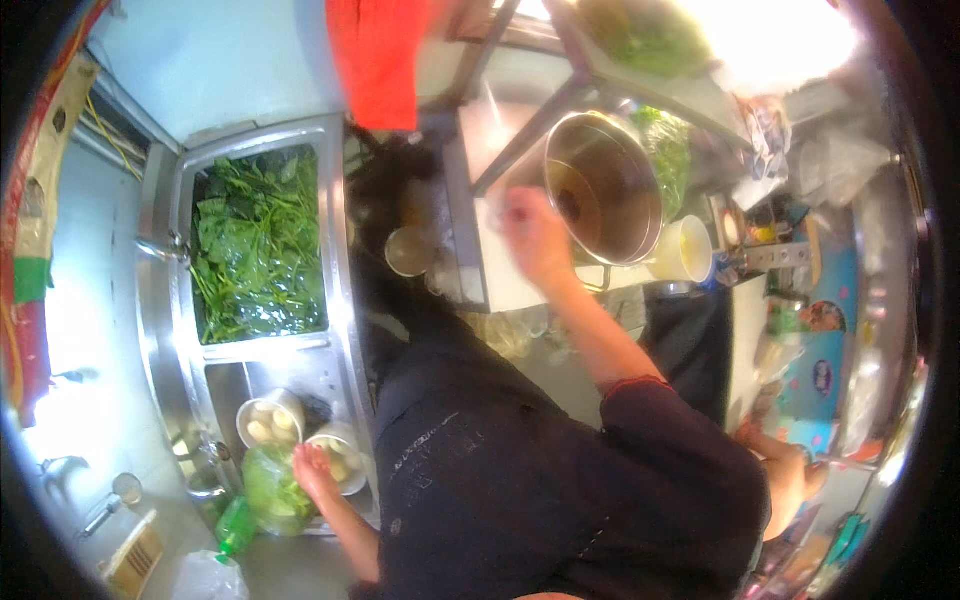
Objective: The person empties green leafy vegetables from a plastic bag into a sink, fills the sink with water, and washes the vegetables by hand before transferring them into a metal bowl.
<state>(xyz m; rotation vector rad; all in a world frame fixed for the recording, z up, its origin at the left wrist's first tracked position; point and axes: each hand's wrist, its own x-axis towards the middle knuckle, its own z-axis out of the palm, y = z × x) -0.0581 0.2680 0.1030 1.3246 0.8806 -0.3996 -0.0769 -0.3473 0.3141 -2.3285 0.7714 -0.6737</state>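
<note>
My left hand [316, 469] is at the lower left with its fingers curled, beside a clear plastic bag of leafy greens [276, 491]. It overlaps a white tub of pale round pieces [343, 459]; whether it grips anything is unclear. A second white tub with whitish peeled pieces [271, 422] stands above the bag. My right hand [531, 229] is blurred, left of a large metal pot [604, 187] with brownish contents at its bottom. Its fingers look bent, but contact with the pot or anything held cannot be made out.
A steel sink [334, 225] holds leafy greens [259, 240] in water. A pale yellow tub [686, 249] stands right of the pot. Metal frame bars cross above the white counter [510, 289]. Another person's hand [787, 480] is at the far right. A green bottle [236, 523] lies near the bag.
</note>
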